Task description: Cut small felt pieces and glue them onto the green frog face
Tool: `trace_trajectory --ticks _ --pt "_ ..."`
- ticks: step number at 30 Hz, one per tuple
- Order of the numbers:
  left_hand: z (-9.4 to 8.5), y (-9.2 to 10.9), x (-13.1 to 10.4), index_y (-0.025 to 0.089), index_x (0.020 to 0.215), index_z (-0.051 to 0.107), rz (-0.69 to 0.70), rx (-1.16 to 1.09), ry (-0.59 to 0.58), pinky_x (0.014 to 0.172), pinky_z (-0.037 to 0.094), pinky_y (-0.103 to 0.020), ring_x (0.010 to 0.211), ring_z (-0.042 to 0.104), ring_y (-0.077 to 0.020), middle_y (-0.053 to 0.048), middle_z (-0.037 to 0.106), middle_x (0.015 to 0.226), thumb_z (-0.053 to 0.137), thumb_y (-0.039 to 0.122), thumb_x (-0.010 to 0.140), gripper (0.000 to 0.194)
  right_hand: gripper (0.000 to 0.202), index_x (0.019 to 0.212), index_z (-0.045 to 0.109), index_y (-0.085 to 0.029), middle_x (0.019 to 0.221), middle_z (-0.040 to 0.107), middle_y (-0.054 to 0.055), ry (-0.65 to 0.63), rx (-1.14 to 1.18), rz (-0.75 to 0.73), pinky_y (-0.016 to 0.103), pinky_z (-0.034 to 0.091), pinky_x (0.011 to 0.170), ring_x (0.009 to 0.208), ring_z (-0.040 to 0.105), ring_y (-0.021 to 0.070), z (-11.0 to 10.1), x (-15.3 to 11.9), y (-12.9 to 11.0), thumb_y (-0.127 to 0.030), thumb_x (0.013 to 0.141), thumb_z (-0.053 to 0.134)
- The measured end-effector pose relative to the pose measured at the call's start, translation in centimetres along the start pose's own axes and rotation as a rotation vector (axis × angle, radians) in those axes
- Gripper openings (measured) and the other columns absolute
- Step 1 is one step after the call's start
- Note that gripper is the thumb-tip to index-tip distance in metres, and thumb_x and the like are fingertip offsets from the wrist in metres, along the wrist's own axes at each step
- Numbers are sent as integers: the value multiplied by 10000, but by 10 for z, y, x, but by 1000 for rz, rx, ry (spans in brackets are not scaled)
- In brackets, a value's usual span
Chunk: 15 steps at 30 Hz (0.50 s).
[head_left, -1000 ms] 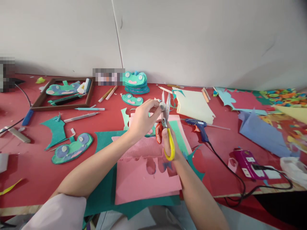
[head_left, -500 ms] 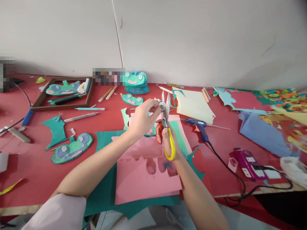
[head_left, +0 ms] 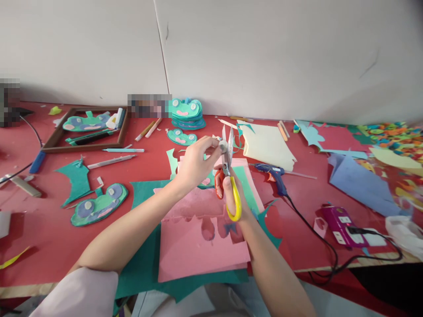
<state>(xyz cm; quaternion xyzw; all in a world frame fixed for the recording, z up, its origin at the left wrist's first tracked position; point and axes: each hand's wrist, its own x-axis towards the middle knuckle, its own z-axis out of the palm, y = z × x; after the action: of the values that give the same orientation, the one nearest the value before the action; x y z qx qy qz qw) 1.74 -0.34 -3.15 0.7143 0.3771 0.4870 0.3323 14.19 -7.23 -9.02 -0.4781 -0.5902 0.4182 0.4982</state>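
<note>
My left hand [head_left: 195, 164] pinches a small white felt disc [head_left: 223, 145] between thumb and fingertips. Beside it, my right hand [head_left: 243, 199] grips a pair of scissors [head_left: 227, 166] with red and yellow handles. The blades point up and stand apart, next to the disc; whether they touch it I cannot tell. Below both hands lie pink felt sheets [head_left: 194, 255] with cut-outs, on top of a dark green felt sheet [head_left: 142, 255]. A green felt frog face is partly hidden behind my hands.
Frog faces are stacked [head_left: 187, 113] by the wall. Another frog face [head_left: 99, 206] and a wooden frame [head_left: 86, 149] are on the left. To the right are a blue glue gun [head_left: 272, 172], a purple power strip [head_left: 340, 224] with black cords and blue felt [head_left: 363, 187].
Hardly anything differs. The scissor blades and the white disc have shifted very slightly to the left; both hands keep their hold.
</note>
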Motion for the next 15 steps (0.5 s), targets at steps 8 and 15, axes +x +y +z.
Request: trace_trajectory --ticks 8,15 --pt "0 0 0 177 747 551 -1 -8 1 746 528 -255 734 624 -110 -12 603 786 505 213 871 137 430 1072 502 -217 644 396 -31 20 27 -8 272 328 503 527 352 114 0 1 0 -581 905 346" --pt "0 0 1 179 746 547 1 -9 -2 749 531 -255 725 626 -106 -11 605 787 504 218 874 141 438 1070 521 -220 623 413 -34 32 55 5 264 330 468 495 358 111 1 1 -1 -592 885 382"
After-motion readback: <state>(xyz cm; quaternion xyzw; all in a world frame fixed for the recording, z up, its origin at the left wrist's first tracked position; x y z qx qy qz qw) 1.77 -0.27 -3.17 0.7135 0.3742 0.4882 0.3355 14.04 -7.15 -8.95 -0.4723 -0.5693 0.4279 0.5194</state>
